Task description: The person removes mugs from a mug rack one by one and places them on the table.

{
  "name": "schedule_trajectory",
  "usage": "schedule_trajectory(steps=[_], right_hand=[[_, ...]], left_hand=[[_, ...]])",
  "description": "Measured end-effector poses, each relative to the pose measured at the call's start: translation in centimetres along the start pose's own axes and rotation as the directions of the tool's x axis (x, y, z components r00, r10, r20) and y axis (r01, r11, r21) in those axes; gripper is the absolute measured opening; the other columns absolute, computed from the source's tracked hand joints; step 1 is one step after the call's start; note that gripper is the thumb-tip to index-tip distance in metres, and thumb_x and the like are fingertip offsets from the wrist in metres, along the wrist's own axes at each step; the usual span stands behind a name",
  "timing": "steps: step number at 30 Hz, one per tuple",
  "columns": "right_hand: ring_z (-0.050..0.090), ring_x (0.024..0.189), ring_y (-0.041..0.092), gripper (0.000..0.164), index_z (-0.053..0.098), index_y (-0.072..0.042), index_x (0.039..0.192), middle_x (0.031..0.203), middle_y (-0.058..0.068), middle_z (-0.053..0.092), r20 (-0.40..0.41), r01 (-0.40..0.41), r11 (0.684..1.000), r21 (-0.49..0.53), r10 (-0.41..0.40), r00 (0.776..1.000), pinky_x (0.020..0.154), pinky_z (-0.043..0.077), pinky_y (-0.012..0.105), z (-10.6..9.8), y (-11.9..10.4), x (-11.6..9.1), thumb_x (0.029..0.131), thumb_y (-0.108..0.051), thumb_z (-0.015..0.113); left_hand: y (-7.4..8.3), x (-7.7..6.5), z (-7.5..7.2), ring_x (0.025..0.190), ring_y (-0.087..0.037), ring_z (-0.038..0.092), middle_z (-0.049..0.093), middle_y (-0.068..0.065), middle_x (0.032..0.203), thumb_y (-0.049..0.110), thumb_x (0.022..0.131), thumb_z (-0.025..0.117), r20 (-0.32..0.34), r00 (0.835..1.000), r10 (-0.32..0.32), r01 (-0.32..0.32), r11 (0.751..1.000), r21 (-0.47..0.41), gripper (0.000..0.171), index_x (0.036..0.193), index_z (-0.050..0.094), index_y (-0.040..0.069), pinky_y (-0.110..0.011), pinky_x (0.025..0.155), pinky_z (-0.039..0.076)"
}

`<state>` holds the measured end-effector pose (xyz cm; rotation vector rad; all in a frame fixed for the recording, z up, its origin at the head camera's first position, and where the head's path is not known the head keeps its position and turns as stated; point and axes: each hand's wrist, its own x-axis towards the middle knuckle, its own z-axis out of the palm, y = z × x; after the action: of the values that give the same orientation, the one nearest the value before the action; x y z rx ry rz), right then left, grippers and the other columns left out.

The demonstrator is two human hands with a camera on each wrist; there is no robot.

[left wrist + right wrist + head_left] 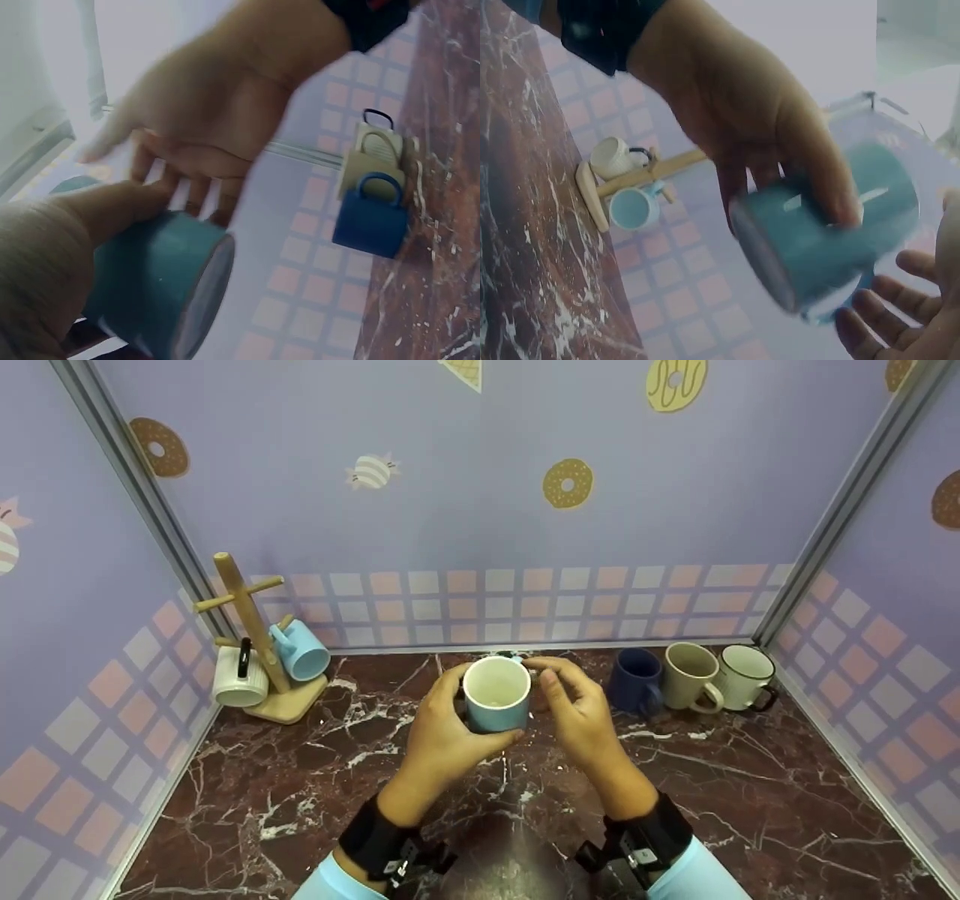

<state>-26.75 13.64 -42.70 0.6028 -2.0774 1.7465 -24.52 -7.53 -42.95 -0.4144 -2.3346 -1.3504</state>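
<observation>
My left hand grips a teal mug with a cream inside, thumb along the near side and fingers round the left. The mug is held above the marble tabletop, its mouth tipped toward the head camera. My right hand hovers just right of the mug with loosely bent fingers, its index fingertip close to the far rim. In the right wrist view, the mug's light blue handle points toward the fingers of my right hand. The left wrist view shows the right hand beyond the mug, gripping nothing.
A wooden mug tree stands at the back left, bearing a white mug with a black handle and a light blue mug. At the back right sit a navy mug, a beige mug and a white, dark-rimmed mug.
</observation>
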Motion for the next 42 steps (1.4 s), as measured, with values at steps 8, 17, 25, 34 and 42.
schedule_trajectory(steps=[8, 17, 25, 34, 42], right_hand=[[0.054, 0.061, 0.008, 0.033, 0.074, 0.002, 0.14, 0.095, 0.015, 0.074, 0.05, -0.197, 0.978, 0.065, 0.194, 0.98, 0.054, 0.048, 0.02, -0.8, 1.2, 1.0, 0.121, -0.016, 0.054], [0.047, 0.058, 0.008, 0.032, 0.072, 0.013, 0.128, 0.067, -0.005, 0.054, 0.3, -0.239, 0.967, 0.09, 0.202, 0.932, 0.054, 0.041, 0.019, -1.9, 1.1, 0.9, 0.12, -0.012, 0.054], [0.049, 0.061, 0.006, 0.03, 0.076, 0.008, 0.113, 0.071, -0.002, 0.054, 0.409, -0.191, 0.981, 0.03, 0.163, 0.898, 0.055, 0.042, 0.018, -2.3, 0.7, 0.9, 0.119, -0.015, 0.057], [0.047, 0.058, 0.005, 0.039, 0.063, 0.008, 0.09, 0.067, -0.004, 0.053, 0.445, -0.182, 0.983, -0.038, 0.18, 0.877, 0.054, 0.04, 0.018, -2.4, 0.6, 1.0, 0.118, -0.018, 0.06], [0.049, 0.057, 0.006, 0.042, 0.061, 0.014, 0.093, 0.071, -0.002, 0.059, 0.375, -0.302, 0.953, -0.003, 0.281, 0.883, 0.052, 0.042, 0.018, -2.5, 0.8, 1.1, 0.118, -0.02, 0.059]], left_hand=[[-0.3, 0.7, -2.1, 0.129, -0.031, 0.075, 0.072, -0.01, 0.146, 0.027, 0.066, 0.112, 0.259, 0.966, -0.02, 0.068, 0.981, -0.181, 0.107, 0.158, 0.059, 0.011, -0.046, 0.109, 0.067], [-1.0, 1.3, -4.3, 0.131, -0.025, 0.071, 0.075, 0.0, 0.143, 0.019, 0.063, 0.111, 0.407, 0.912, 0.047, 0.057, 0.969, -0.24, 0.104, 0.155, 0.064, 0.02, -0.057, 0.121, 0.056], [-1.6, 1.5, -5.0, 0.134, -0.025, 0.07, 0.075, 0.002, 0.146, 0.018, 0.063, 0.11, 0.473, 0.879, 0.063, 0.057, 0.971, -0.234, 0.104, 0.156, 0.064, 0.022, -0.058, 0.124, 0.053], [-2.2, 1.6, -5.2, 0.138, -0.027, 0.068, 0.073, -0.001, 0.151, 0.013, 0.063, 0.11, 0.489, 0.871, 0.053, 0.065, 0.973, -0.22, 0.11, 0.161, 0.062, 0.02, -0.06, 0.125, 0.051], [-2.2, 1.8, -4.7, 0.143, -0.032, 0.067, 0.069, -0.002, 0.158, 0.016, 0.07, 0.107, 0.427, 0.902, -0.067, 0.147, 0.977, -0.156, 0.106, 0.164, 0.059, 0.025, -0.064, 0.126, 0.052]])
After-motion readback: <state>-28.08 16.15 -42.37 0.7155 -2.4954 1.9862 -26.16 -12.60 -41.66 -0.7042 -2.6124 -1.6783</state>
